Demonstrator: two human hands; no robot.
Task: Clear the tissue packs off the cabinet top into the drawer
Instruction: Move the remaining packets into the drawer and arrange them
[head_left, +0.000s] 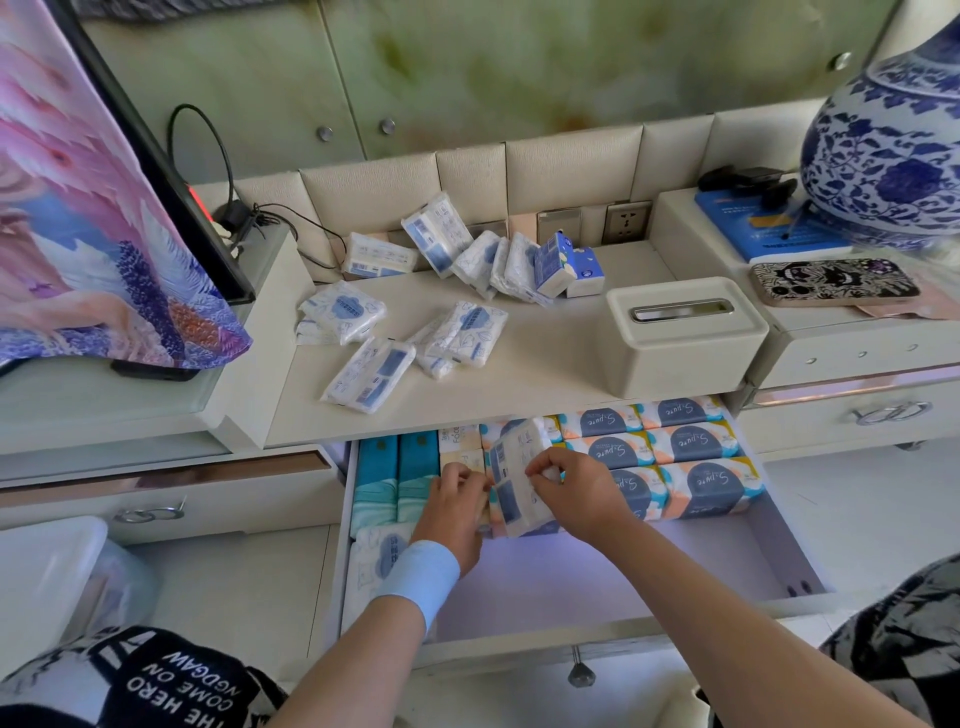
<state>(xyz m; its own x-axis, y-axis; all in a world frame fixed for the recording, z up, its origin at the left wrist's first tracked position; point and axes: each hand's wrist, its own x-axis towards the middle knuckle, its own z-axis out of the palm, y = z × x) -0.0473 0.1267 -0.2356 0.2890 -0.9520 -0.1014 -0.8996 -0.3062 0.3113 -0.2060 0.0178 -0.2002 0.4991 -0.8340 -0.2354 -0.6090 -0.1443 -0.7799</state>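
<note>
1. The clear-wrapped white-and-blue tissue pack (514, 478) stands on edge over the open white drawer (675, 571), likely so it slots in upright beside the stored rows;
2. the left hand (452, 499) pinches its left edge, the right hand (576, 493) its upper right edge, fingers curled on the wrapper;
3. orange-and-blue packs (691, 441) fill the drawer's far right;
4. beyond, small loose packs (369, 374) lie on the cream cabinet top (545, 353), left of a cream tissue box (680, 332).
</note>
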